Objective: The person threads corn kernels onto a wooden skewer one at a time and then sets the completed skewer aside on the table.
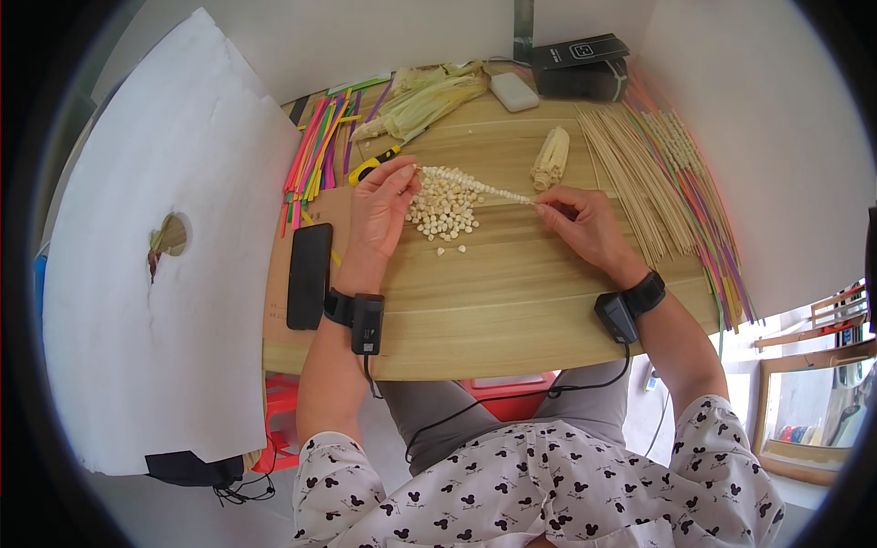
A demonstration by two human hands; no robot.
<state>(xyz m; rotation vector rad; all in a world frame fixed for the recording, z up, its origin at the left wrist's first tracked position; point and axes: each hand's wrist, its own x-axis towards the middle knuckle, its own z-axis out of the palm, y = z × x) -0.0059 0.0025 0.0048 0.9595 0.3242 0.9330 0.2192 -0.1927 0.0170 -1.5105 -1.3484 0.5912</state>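
Note:
Between my two hands stretches a thin skewer of corn kernels (480,185), pale kernels packed along its length. My left hand (387,203) pinches its left end near the fingertips. The other end sits between the thumb and fingers of my right hand (585,226). Just below the skewer, by my left hand, lies a pile of loose corn kernels (445,212), with a few strays in front. A corn cob (551,159) lies beyond my right hand. A yellow and black utility knife (375,164) rests behind my left hand, partly hidden by it.
Bamboo skewers (630,173) and kernel-covered sticks (674,144) lie at right. Colourful strips (320,151), a black phone (310,276) and corn husks (425,102) are at left and back. A white box (514,92) stands near a black box (580,68). White panels (174,320) flank the table.

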